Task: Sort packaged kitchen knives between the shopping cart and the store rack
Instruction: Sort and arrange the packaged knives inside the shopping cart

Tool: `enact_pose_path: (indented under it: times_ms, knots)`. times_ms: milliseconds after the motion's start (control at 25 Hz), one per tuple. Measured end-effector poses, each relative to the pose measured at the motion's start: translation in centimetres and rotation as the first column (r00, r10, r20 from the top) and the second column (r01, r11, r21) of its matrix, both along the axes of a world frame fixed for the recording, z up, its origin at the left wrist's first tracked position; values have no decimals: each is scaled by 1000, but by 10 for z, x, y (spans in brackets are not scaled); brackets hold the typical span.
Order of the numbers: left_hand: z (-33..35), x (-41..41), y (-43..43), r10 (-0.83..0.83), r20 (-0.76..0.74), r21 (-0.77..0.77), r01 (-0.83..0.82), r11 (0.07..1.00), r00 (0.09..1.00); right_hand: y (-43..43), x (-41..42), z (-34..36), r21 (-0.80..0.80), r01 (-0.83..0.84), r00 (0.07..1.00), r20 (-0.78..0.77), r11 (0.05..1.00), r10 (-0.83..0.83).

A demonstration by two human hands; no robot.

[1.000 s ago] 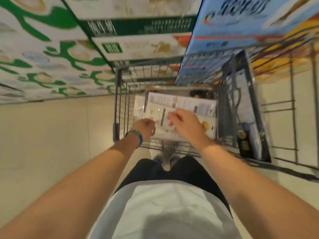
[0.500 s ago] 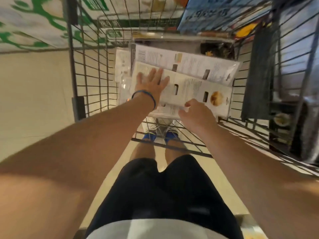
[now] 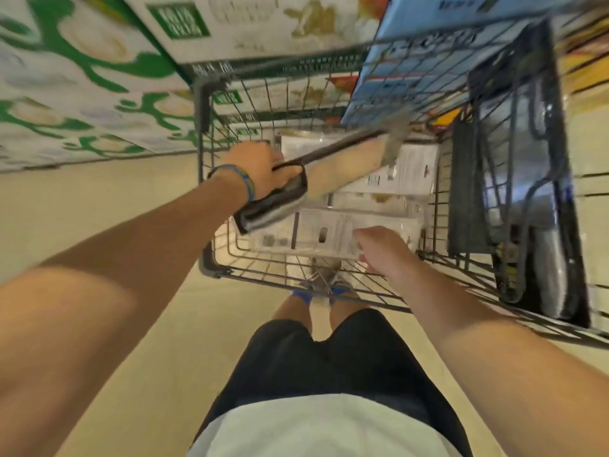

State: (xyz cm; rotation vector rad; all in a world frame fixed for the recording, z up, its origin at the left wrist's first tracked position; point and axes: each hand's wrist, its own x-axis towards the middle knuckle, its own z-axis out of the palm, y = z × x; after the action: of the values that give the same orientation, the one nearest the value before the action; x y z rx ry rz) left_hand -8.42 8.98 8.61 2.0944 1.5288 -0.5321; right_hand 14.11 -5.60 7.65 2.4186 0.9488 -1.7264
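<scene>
A wire shopping cart (image 3: 211,258) stands in front of me with several flat white knife packages inside. My left hand (image 3: 255,168) grips one long packaged knife (image 3: 342,166) by its dark end and holds it tilted above the cart, its far end raised to the right. My right hand (image 3: 379,250) pinches the near right edge of another white package (image 3: 316,234) that lies flat in the cart. More packages (image 3: 412,173) lie beneath and behind. The store rack (image 3: 534,179) with hanging dark knife packs is at the right.
Stacked cartons with green print (image 3: 82,77) line the left side, and a blue box (image 3: 428,54) sits beyond the cart. Beige floor (image 3: 99,199) stretches to the left. My legs and shoes show through the cart's near end.
My left hand has lifted one package off the pile and tilted it up. My right hand stays low on the near package's edge. The camera has pulled back from the cart.
</scene>
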Motion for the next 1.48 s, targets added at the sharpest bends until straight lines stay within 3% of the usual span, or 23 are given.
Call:
enact_pose_path:
  times_ms: [80, 160, 240, 280, 320, 360, 480, 680, 760, 920, 1000, 1120, 1160, 1240, 1320, 1400, 1480]
  knots:
    - [31, -17, -5, 173, 87, -59, -169, 984, 981, 2, -9, 17, -6, 175, 983, -62, 985, -175]
    - [54, -26, -19, 292, 180, -170, -263, 950, 939, 4, -22, 36, -32, 459, 859, -241, 888, -452]
    - [67, -26, -45, 463, 283, -330, -368, 869, 840, 2, -30, 51, -161, 719, 528, -507, 676, -681]
    - [71, -22, -61, 544, 320, -395, -412, 821, 776, 0, -34, 57, -213, 777, 371, -606, 593, -704]
    - [73, -18, -78, 621, 348, -447, -458, 768, 702, -3, -36, 64, -223, 798, 297, -662, 560, -688]
    - [76, -14, -93, 692, 374, -490, -502, 713, 618, -3, -38, 73, -204, 798, 290, -694, 566, -659]
    - [92, -6, -127, 805, 457, -550, -592, 589, 377, 4, -40, 97, -96, 768, 410, -686, 634, -601]
    - [123, 21, -135, 768, 625, -484, -703, 521, 140, 20, -31, 135, 32, 687, 584, -619, 726, -525]
    - [129, 38, -130, 781, 620, -519, -709, 478, 72, 21, -29, 150, 123, 645, 672, -560, 754, -484]
    - [138, 75, -126, 866, 489, -614, -664, 427, 105, 9, -4, 176, 290, 709, 693, -454, 643, -560]
    - [144, 100, -121, 915, 400, -741, -573, 351, 44, -2, 21, 189, 331, 741, 667, -471, 584, -578]
    - [152, 140, -117, 947, 300, -880, -416, 228, -116, -16, 62, 208, 334, 803, 595, -505, 494, -625]
    - [150, 157, -115, 945, 316, -867, -428, 254, -79, -20, 77, 216, 344, 818, 575, -525, 462, -627]
    - [143, 195, -116, 873, 433, -737, -470, 486, 223, -26, 113, 232, 409, 820, 572, -541, 401, -617]
    - [134, 231, -124, 765, 464, -637, -432, 639, 448, -34, 151, 247, 538, 766, 618, -470, 351, -630]
    - [126, 251, -133, 748, 422, -641, -415, 646, 513, -44, 191, 257, 695, 627, 692, -288, 353, -662]
    - [122, 257, -139, 752, 438, -646, -409, 644, 493, -51, 226, 261, 782, 471, 737, -95, 407, -669]
